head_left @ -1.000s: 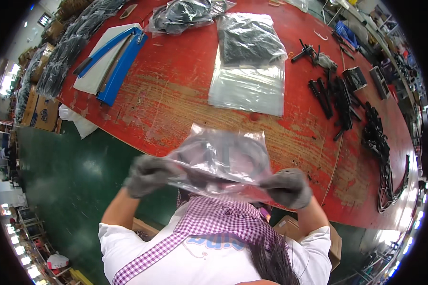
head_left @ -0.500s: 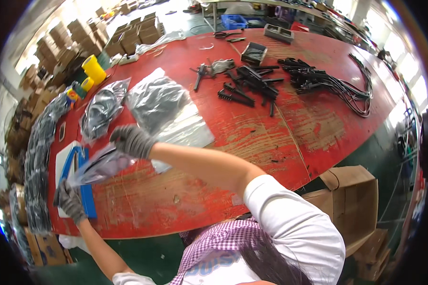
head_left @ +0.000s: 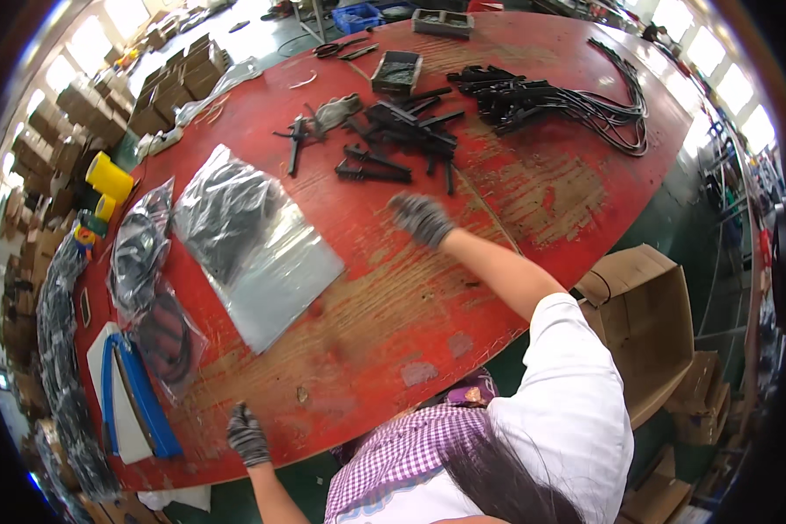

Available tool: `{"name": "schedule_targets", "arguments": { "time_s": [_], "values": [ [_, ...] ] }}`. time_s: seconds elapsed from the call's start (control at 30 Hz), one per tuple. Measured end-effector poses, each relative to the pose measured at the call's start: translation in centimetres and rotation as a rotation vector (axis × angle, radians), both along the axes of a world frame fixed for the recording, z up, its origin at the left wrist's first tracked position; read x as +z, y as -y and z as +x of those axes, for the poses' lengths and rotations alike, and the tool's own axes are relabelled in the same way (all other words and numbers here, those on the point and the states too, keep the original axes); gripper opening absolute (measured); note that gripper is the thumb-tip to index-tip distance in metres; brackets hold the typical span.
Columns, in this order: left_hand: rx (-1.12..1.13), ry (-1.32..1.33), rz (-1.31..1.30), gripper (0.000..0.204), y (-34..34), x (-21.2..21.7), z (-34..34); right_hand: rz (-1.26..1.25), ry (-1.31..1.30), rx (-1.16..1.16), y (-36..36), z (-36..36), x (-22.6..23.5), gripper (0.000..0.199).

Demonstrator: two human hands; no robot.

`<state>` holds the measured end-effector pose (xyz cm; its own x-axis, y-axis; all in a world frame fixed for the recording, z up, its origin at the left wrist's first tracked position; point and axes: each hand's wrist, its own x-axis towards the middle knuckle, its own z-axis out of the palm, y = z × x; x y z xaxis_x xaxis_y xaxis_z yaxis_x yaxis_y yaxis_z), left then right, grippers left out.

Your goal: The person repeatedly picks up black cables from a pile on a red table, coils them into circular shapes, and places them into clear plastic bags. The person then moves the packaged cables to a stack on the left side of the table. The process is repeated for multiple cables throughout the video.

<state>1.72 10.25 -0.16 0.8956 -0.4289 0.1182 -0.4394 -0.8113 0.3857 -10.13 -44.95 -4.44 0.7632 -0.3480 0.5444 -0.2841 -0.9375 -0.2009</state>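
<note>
While leaning over the red bench (head_left: 498, 192), plants the gloved left hand (head_left: 249, 434) on the near edge, fingers loosely curled, holding nothing. Stands beside an open cardboard box (head_left: 646, 323) down at the right. Just beyond the left hand, passes a blue-and-white flat holder (head_left: 131, 406) and smaller clear bags (head_left: 148, 279) of black parts along the left side, then a large clear bag (head_left: 253, 240) laid flat mid-bench, well apart from both hands.

Stretches the gloved right hand (head_left: 421, 218) past the middle, palm down, fingers part-spread and empty, just short of the loose black plastic parts (head_left: 393, 144). Looks like a fetching step: reaching for pieces. Calls next for a little more reach, then closing on a few parts without dragging the heap.

Farther off, takes in a small dark tray (head_left: 397, 72) and a bundle of black cables (head_left: 559, 96) toward the far right edge.
</note>
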Motion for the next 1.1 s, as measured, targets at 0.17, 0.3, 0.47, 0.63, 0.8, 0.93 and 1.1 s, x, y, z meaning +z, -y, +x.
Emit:
{"name": "schedule_targets", "arguments": {
  "time_s": [0.17, 0.3, 0.47, 0.63, 0.8, 0.93, 1.1],
  "values": [
    [-0.258, -0.073, 0.099, 0.020, 10.5, -0.6, -2.1, 0.051, 0.022, -0.735, 18.5, -9.9, 1.9, 0.036],
    [-0.218, -0.207, 0.100, 0.018, 13.2, -1.1, -1.8, 0.257, -0.201, -1.075, 24.8, -11.8, 7.1, 0.064],
    [-0.274, -0.076, 0.254, 0.016, 13.2, -1.6, -0.7, 0.203, -0.370, -1.061, 30.1, -9.8, 11.3, 0.099],
    [-0.129, -0.196, 0.259, 0.018, 16.8, 2.5, -2.1, 0.302, -0.439, -1.044, 33.8, -9.1, 11.8, 0.103],
    [-0.213, -0.183, 0.213, 0.018, 17.2, -1.4, -1.0, -0.198, -0.514, -0.928, 38.7, -13.7, 4.7, 0.083],
    [-0.284, -0.109, 0.203, 0.017, 17.9, -1.5, -2.1, -0.174, -0.147, -0.570, 28.9, -18.8, 5.0, 0.060],
    [-0.342, -0.279, 0.041, 0.015, 18.6, -2.2, -0.8, 0.268, -0.247, -0.251, 13.2, -21.5, 9.3, 0.041]
  ]
}}
